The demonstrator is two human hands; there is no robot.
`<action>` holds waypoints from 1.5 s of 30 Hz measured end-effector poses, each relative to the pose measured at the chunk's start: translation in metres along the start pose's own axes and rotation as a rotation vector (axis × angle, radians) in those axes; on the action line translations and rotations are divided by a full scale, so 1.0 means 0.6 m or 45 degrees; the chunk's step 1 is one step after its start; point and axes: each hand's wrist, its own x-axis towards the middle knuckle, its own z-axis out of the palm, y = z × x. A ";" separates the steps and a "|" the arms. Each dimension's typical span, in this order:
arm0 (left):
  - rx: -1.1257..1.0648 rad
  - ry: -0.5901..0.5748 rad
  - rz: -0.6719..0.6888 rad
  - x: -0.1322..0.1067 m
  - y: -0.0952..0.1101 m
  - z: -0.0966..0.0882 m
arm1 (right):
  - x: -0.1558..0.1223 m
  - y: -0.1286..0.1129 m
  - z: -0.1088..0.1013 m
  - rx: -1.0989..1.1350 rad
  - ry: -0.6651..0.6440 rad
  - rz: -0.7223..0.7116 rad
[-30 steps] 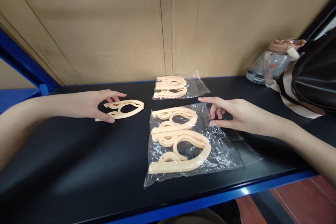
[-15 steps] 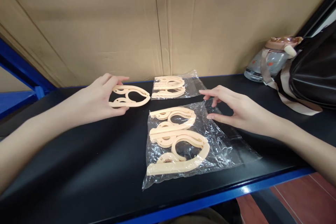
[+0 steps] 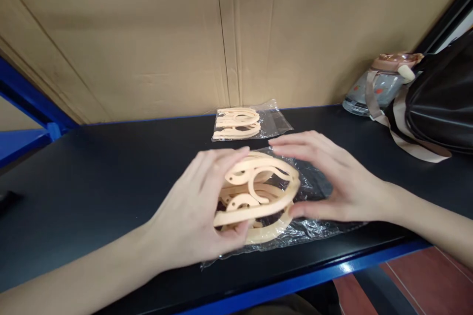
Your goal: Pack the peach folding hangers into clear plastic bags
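A cream folded travel hanger is gripped at its left end by my left hand, fingers on its upper edge and thumb below. It is held over a clear plastic bag on the black shelf. More cream hangers in that bag are largely covered by the held one and my left hand. At the held hanger's rounded right end, my right hand is open, thumb and fingers apart on either side. Whether its thumb touches the hanger or the bag, I cannot tell.
A second clear bag with folded hangers lies at the back of the black shelf, near the cardboard. A strapped water bottle and a black bag stand on the right. Blue edging runs along the front.
My left hand has carried the loose hanger from the back left to above the nearer bag. My right hand has come slightly lower and nearer to it, still open.
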 end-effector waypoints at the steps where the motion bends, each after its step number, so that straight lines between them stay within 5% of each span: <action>1: -0.040 -0.024 0.016 -0.003 0.009 0.006 | 0.000 -0.006 0.003 -0.023 -0.053 -0.028; 8: -0.062 0.117 0.162 -0.008 0.021 0.015 | -0.002 -0.024 0.028 -0.252 -0.039 -0.272; 21: -0.080 0.018 0.042 -0.008 0.008 0.021 | -0.004 -0.025 0.026 -0.240 -0.032 -0.158; 29: -0.115 -0.092 -0.115 -0.010 -0.052 0.007 | -0.014 0.036 -0.057 -0.271 0.029 0.195; 34: -0.096 -0.145 -0.172 -0.009 -0.073 0.010 | -0.038 0.090 -0.113 -0.140 -0.085 0.434; 38: -0.097 -0.226 -0.174 -0.010 -0.070 0.013 | -0.053 0.106 -0.129 -0.079 -0.327 0.605; 45: -0.081 -0.406 -0.187 -0.012 -0.067 0.013 | -0.042 0.084 -0.121 0.047 -0.586 0.531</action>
